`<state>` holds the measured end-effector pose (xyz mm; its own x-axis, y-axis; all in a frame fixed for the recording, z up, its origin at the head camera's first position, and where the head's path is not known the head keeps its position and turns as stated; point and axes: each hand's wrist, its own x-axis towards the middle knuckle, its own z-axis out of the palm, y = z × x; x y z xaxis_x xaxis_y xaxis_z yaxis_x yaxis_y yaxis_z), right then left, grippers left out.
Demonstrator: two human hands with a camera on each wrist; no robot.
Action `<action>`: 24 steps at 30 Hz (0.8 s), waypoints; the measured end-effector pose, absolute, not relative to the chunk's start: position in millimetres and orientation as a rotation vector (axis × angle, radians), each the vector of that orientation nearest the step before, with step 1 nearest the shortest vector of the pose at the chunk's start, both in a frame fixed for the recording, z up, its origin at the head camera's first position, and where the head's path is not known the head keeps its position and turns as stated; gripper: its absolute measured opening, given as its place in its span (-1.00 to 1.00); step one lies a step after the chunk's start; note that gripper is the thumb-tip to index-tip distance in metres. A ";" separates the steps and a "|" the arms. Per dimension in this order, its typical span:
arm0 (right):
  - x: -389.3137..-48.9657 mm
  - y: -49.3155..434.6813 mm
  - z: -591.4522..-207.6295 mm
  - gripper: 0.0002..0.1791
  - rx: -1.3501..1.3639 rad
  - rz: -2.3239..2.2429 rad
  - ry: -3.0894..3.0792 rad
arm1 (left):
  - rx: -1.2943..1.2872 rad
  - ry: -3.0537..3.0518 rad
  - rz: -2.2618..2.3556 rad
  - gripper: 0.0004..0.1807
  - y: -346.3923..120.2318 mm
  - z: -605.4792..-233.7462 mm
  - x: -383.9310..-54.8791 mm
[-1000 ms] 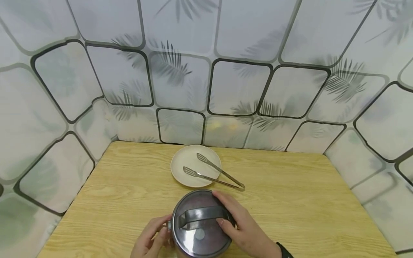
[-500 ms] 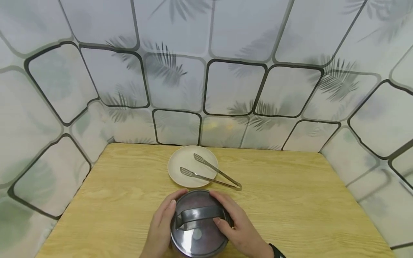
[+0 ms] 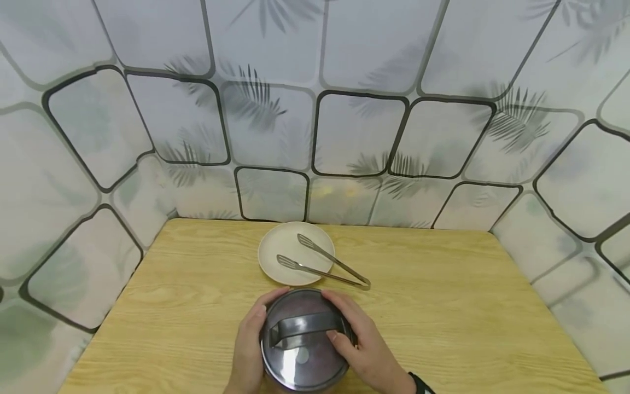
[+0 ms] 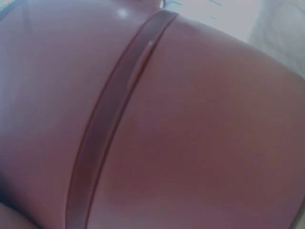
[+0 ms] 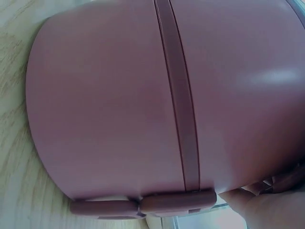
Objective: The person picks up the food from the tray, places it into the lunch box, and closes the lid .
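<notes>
A round, reddish-brown food container [image 5: 100, 105] stands on the table at the bottom of the head view. Its shiny dark lid [image 3: 315, 364] carries an arched handle [image 3: 307, 325]. My left hand [image 3: 250, 336] curves round the lid's left edge. From the right, my right hand [image 3: 366, 347] grips the rim, its thumb on the lid near the handle's end. A narrow band [image 5: 183, 105] runs round the container's body, and a clasp [image 5: 178, 201] shows on its side in the right wrist view. In the left wrist view, the body [image 4: 205, 124] fills most of the picture.
Behind the container lies a white plate [image 3: 275, 246]. Metal tongs [image 3: 339, 266] rest across it, spread apart, with their bent end on the wooden table [image 3: 443, 306]. A patterned wall covering [image 3: 364, 134] rises along the table's back and sides.
My left hand has moved from the clasp at the container's left side up and forward to the lid's left edge. The right hand keeps its grip on the right side.
</notes>
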<state>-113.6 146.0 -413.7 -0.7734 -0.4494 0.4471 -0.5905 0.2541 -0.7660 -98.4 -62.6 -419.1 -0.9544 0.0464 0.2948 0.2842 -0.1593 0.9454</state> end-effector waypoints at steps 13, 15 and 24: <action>-108.6 141.2 -421.0 -0.37 0.807 1.966 -2.302 | -0.493 -1.966 -2.202 -0.55 -67.5 -425.2 -100.3; -107.0 140.1 -422.7 -0.37 0.778 1.997 -2.270 | -0.478 -1.938 -2.221 -0.55 -66.1 -426.1 -100.0; -102.0 132.7 -423.3 -0.38 0.792 2.275 -1.916 | -0.473 -1.896 -2.184 -0.54 -62.8 -428.1 -99.7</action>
